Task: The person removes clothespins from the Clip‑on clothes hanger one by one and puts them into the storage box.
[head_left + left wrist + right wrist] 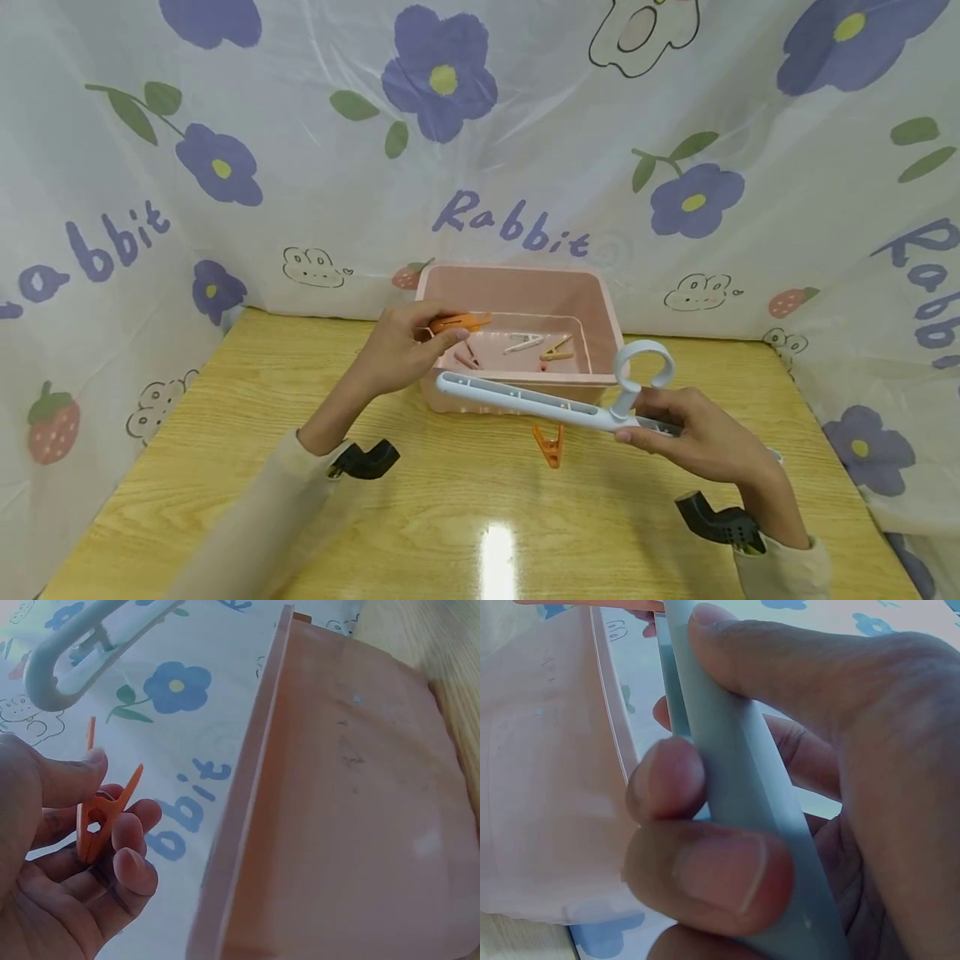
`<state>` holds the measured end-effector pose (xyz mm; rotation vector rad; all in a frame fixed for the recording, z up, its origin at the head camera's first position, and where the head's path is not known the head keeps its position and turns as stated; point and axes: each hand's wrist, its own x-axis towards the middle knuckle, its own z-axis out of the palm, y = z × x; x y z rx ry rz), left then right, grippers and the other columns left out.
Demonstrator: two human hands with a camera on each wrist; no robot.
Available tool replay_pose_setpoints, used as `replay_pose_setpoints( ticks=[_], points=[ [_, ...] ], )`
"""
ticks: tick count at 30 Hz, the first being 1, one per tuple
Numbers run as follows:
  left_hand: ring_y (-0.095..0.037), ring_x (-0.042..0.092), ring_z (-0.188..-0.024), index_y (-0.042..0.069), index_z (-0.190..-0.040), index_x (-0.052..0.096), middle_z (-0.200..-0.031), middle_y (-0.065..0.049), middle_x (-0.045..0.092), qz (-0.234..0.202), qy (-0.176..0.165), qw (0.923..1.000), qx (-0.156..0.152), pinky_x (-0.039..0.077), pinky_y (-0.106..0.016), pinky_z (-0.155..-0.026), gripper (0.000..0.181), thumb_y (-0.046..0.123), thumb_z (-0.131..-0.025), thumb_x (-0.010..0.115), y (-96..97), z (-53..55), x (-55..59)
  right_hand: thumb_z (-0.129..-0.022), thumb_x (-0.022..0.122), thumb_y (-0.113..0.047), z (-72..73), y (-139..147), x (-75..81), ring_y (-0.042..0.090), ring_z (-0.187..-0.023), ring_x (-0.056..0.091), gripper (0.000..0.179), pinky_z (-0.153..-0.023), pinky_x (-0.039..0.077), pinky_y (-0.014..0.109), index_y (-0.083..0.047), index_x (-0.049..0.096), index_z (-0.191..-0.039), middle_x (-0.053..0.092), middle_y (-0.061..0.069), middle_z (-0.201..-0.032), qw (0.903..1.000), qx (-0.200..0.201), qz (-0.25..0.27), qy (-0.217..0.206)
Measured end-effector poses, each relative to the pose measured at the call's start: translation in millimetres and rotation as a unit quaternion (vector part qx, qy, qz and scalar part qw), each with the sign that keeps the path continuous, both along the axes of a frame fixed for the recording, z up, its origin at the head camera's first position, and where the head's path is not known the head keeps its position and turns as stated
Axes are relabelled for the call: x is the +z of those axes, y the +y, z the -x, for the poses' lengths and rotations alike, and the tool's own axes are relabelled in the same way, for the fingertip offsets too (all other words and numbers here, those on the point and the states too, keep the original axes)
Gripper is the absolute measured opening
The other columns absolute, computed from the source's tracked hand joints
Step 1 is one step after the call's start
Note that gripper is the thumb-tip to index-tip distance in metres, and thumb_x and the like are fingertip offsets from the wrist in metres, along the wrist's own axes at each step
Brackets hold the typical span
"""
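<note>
An orange clothespin (101, 817) is held between the thumb and curled fingers of my left hand (405, 346), above the left side of a pink plastic bin (517, 287). My right hand (701, 433) grips a pale blue-white hanger (525, 402) near the base of its round hook (645, 354). The hanger's long slotted arm stretches leftward in front of the bin, its tip close below my left hand. In the right wrist view, my thumb and fingers wrap round the hanger bar (742, 772).
Inside the bin lie a white clothespin (523, 343), a yellow-tan clothespin (557, 350) and a pink clothespin (467, 358). Another orange clothespin (551, 447) lies on the wooden table (420, 517) before the bin. A printed curtain (525, 167) hangs behind the table.
</note>
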<state>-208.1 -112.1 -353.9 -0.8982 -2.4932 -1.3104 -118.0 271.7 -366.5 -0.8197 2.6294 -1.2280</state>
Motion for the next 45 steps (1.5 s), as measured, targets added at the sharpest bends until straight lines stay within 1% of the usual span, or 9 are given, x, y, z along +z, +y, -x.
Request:
replay_pose_setpoints(
  ticks=[4,10,15,22,29,32,36,41,45],
  points=[
    [-0.016,0.057,-0.067,0.004,-0.116,0.074,-0.098,-0.009,0.075,0.007,-0.014,0.9998,-0.015,0.049,-0.024,-0.06,0.023,0.016,-0.097,0.072,2.9,9.5,7.1,-0.098,0.071,-0.015,1.4,-1,0.2,0.002,-0.063,0.053,0.006,-0.056,0.047,0.025,-0.02,0.072,-0.1,0.065,-0.007,-0.079,1.0,0.003,-0.004,0.004],
    [-0.017,0.056,-0.069,0.005,-0.117,0.076,-0.096,-0.009,0.074,0.027,-0.004,0.9994,-0.02,0.044,-0.022,-0.06,0.024,0.016,-0.095,0.074,7.1,24.9,14.8,-0.098,0.071,-0.015,1.7,-2,-0.1,0.002,-0.063,0.052,0.006,-0.056,0.047,0.025,-0.021,0.071,-0.099,0.063,-0.008,-0.078,1.0,0.003,-0.005,0.007],
    [-0.016,0.058,-0.072,0.007,-0.119,0.076,-0.101,-0.009,0.074,0.048,-0.004,0.9988,-0.01,0.045,-0.024,-0.062,0.025,0.017,-0.096,0.074,8.6,36.9,17.1,-0.098,0.07,-0.015,1.0,-1,0.1,0.001,-0.061,0.05,0.006,-0.055,0.046,0.025,-0.021,0.071,-0.097,0.06,-0.008,-0.075,1.0,0.004,-0.003,0.002],
    [-0.019,0.058,-0.079,0.009,-0.122,0.075,-0.097,-0.008,0.071,0.074,-0.029,0.9967,0.015,0.047,-0.028,-0.066,0.028,0.022,-0.097,0.073,14.7,53.1,21.1,-0.099,0.07,-0.015,1.0,1,0.4,0.002,-0.062,0.051,0.007,-0.056,0.047,0.025,-0.021,0.071,-0.1,0.063,-0.007,-0.077,1.0,0.004,-0.006,0.004],
    [-0.021,0.055,-0.074,0.01,-0.121,0.076,-0.095,-0.007,0.072,0.11,-0.028,0.9931,0.028,0.042,-0.031,-0.064,0.026,0.022,-0.098,0.072,16.3,67.4,18.7,-0.098,0.071,-0.015,0.6,0,-0.6,0.002,-0.061,0.051,0.007,-0.055,0.046,0.025,-0.022,0.071,-0.099,0.062,-0.008,-0.076,0.9999,0.003,-0.008,0.011],
    [-0.022,0.059,-0.08,0.009,-0.121,0.075,-0.102,-0.008,0.073,0.121,-0.041,0.9912,0.033,0.046,-0.032,-0.068,0.027,0.022,-0.098,0.071,16.5,71.5,17.3,-0.098,0.071,-0.015,0.2,0,-1.0,0.001,-0.061,0.05,0.007,-0.055,0.046,0.025,-0.022,0.071,-0.099,0.062,-0.009,-0.075,0.9999,0.003,-0.007,0.012],
    [-0.027,0.068,-0.101,0.009,-0.127,0.072,-0.12,-0.011,0.072,0.137,-0.07,0.9872,0.043,0.056,-0.041,-0.082,0.032,0.027,-0.1,0.068,15.9,74.5,16.0,-0.098,0.071,-0.015,0.3,-1,-1.6,0.001,-0.061,0.05,0.008,-0.055,0.046,0.024,-0.023,0.07,-0.098,0.061,-0.009,-0.076,0.9998,0.006,-0.006,0.015],
    [-0.031,0.066,-0.115,0.009,-0.134,0.067,-0.133,-0.015,0.067,0.161,-0.081,0.9826,0.046,0.056,-0.049,-0.091,0.042,0.037,-0.102,0.064,13.6,73.8,15.3,-0.098,0.071,-0.015,0.8,0,-2.3,0.001,-0.061,0.05,0.008,-0.055,0.045,0.024,-0.023,0.07,-0.098,0.061,-0.01,-0.075,0.9998,0.009,-0.007,0.018],
    [-0.033,0.066,-0.118,0.01,-0.137,0.065,-0.137,-0.016,0.065,0.157,-0.079,0.9837,0.036,0.056,-0.05,-0.093,0.046,0.04,-0.102,0.063,11.4,70.0,15.9,-0.098,0.071,-0.015,0.9,1,-2.6,0.0,-0.06,0.048,0.009,-0.054,0.044,0.024,-0.023,0.069,-0.097,0.058,-0.01,-0.073,0.9997,0.007,-0.009,0.022]
  ],
)
